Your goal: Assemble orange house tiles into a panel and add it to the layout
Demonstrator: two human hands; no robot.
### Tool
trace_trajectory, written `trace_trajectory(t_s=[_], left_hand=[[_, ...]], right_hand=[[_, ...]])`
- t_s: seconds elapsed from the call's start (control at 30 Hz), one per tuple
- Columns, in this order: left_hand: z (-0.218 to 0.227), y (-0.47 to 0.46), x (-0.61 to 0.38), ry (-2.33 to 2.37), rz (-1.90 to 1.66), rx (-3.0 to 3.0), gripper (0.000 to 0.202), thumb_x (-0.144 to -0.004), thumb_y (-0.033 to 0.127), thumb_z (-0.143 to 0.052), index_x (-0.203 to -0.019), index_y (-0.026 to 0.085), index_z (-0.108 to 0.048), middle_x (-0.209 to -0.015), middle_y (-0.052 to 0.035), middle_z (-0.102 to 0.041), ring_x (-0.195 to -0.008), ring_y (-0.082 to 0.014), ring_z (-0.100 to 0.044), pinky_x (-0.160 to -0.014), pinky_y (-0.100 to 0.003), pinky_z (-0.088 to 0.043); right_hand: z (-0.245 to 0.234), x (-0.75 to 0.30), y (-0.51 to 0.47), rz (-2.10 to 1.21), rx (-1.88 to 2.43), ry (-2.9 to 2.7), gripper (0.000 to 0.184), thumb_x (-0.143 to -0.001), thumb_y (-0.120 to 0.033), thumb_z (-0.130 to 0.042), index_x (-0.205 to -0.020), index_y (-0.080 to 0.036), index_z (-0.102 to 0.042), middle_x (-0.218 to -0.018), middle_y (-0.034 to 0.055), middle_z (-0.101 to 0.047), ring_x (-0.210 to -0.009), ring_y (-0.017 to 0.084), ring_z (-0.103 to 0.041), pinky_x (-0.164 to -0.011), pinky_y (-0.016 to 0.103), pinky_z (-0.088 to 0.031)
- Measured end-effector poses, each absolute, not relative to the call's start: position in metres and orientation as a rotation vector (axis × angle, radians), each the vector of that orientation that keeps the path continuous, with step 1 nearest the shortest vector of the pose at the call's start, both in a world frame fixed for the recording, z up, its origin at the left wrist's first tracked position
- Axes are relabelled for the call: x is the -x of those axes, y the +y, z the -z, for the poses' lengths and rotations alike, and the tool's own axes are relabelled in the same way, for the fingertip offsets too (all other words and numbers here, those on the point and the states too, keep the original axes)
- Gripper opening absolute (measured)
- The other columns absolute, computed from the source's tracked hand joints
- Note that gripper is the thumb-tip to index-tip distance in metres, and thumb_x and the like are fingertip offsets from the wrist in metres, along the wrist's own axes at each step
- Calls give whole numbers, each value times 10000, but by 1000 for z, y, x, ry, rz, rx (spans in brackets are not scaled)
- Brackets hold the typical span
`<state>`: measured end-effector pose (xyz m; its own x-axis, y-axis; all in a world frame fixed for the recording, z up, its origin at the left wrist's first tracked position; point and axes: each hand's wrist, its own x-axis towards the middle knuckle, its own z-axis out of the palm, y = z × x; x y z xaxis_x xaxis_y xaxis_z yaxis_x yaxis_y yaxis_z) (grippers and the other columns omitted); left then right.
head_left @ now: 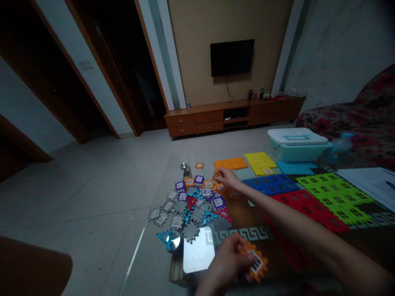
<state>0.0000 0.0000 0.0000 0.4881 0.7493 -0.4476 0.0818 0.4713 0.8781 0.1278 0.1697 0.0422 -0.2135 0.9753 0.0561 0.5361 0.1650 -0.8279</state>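
Note:
My left hand [226, 263], low in the view, is closed on an orange puzzle tile [256, 264] with a white window frame on it. Farther out, my right hand [231, 180] pinches another orange window tile [217, 176] at the edge of a loose pile. Grey window tiles [177, 222], purple window tiles [218, 202] and an orange window tile [208, 184] lie in that pile. Among them are blue triangular pieces [210, 217] and a red triangle [191, 202]. The fingertips of my right hand are partly hidden.
Joined sheets of orange [231, 163], yellow [258, 163], blue [270, 184], red [304, 209] and green [335, 195] tiles cover the glass table's right side. A white card [199, 250] lies nearby. A lidded box [298, 146] and papers [367, 183] are at the right.

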Motion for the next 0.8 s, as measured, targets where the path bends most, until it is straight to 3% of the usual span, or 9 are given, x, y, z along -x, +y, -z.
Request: trace_trajectory(t_s=[0.1, 0.17, 0.27, 0.37, 0.5, 0.67, 0.8], left_hand=[[14, -11, -19, 1019, -270, -1089, 203, -643, 135, -622, -782, 193, -486, -619, 54, -545, -474, -103, -509, -470, -220, -406], [17, -4, -16, 1139, -267, -1155, 167, -674, 106, -590, -777, 191, -489, -639, 45, -554, -491, -110, -524, -469, -219, -403], [14, 19, 7, 1410, -498, -1343, 118, -723, 108, -575, -781, 189, -513, -716, 25, -582, -574, -120, -559, -513, -215, -417], [7, 37, 32, 1578, -578, -1455, 89, -767, 128, -551, -834, 185, -567, -721, 3, -610, -666, -147, -585, -596, -231, -437], [1, 36, 42, 1569, -493, -1565, 226, -737, 93, -561, -935, 166, -641, -772, -25, -650, -769, -183, -608, -704, -270, -456], [-11, 19, 43, 1568, -346, -1883, 428, -669, 78, -632, -1088, 165, -646, -1039, -73, -626, -999, -216, -568, -890, -299, -419], [-21, 9, 43, 1483, -298, -2036, 456, -692, 106, -654, -1136, 198, -608, -1116, -73, -580, -1077, -216, -518, -958, -309, -387]], right_hand=[[-24, -155, 139, -1004, 1448, -1823, 132, -929, -249, -489, -942, -151, -576, -786, 16, -614, -655, 129, -583, -629, 274, -501], [-6, -173, 114, -1174, 1444, -1767, 79, -895, -200, -471, -928, -177, -539, -670, -26, -567, -549, 115, -550, -550, 242, -464], [13, -192, 83, -1333, 1452, -1680, 222, -809, -148, -532, -1022, -196, -496, -633, -56, -543, -524, 120, -549, -507, 225, -435], [14, -198, 65, -1198, 1466, -1756, 308, -742, -109, -592, -1029, -191, -518, -728, -13, -597, -615, 140, -580, -532, 230, -436], [3, -189, 52, -1083, 1266, -2016, 274, -792, -95, -551, -1037, -195, -622, -976, 56, -665, -828, 167, -611, -689, 255, -476], [10, -175, 37, -1146, 1219, -2232, 443, -790, -96, -601, -1209, -237, -615, -953, 36, -681, -819, 175, -615, -738, 286, -485], [20, -172, 35, -982, 1233, -2336, 426, -778, -123, -658, -1188, -234, -625, -1067, 69, -622, -967, 202, -578, -857, 316, -453]])
